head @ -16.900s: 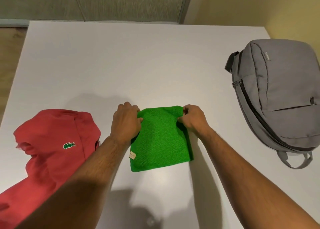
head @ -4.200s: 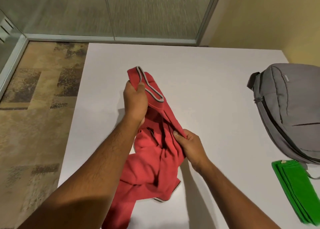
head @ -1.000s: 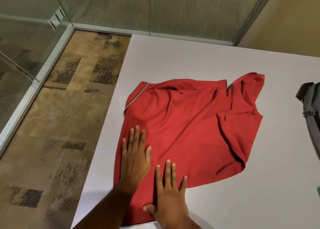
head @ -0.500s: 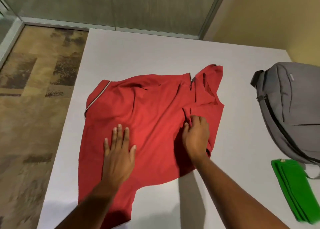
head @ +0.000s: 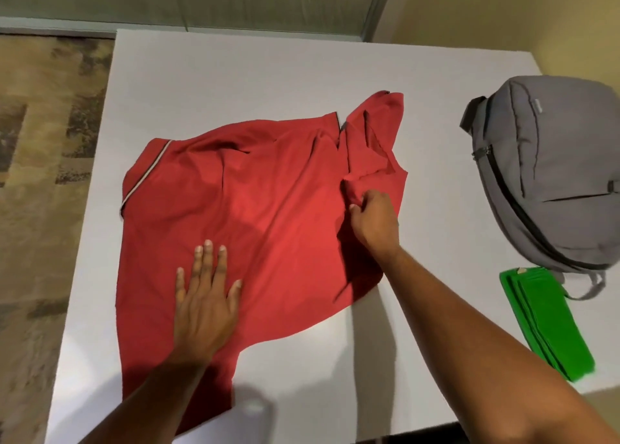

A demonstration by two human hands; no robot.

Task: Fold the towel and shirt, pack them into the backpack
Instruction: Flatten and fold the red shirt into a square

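Both hands are laid on the red shirt (head: 255, 208), which is spread, still wrinkled, across the white table (head: 268, 67). By the left hand (head: 204, 302) the cloth is pressed down flat, fingers straight and slightly fanned, near the shirt's lower part. By the right hand (head: 374, 222) a fold of fabric appears to be pinched on the shirt's right side, fingers curled, just below the bunched sleeve or collar area; the exact grip is hidden by the back of the hand.

Judged from the layout, the shirt is being flattened and straightened before folding; no fold of the shirt is seen yet. For the next move, the rumpled right portion would need to be drawn out smooth while the body is held anchored, so that clean fold lines can be made.

At the table's right edge the green towel (head: 547, 322) is seen already folded into a narrow stack, lying just beside the grey backpack (head: 553, 175) and near one of its straps. The backpack is lying on the table with its zip seemingly closed; nothing can be seen inside it, and neither item is packed yet.
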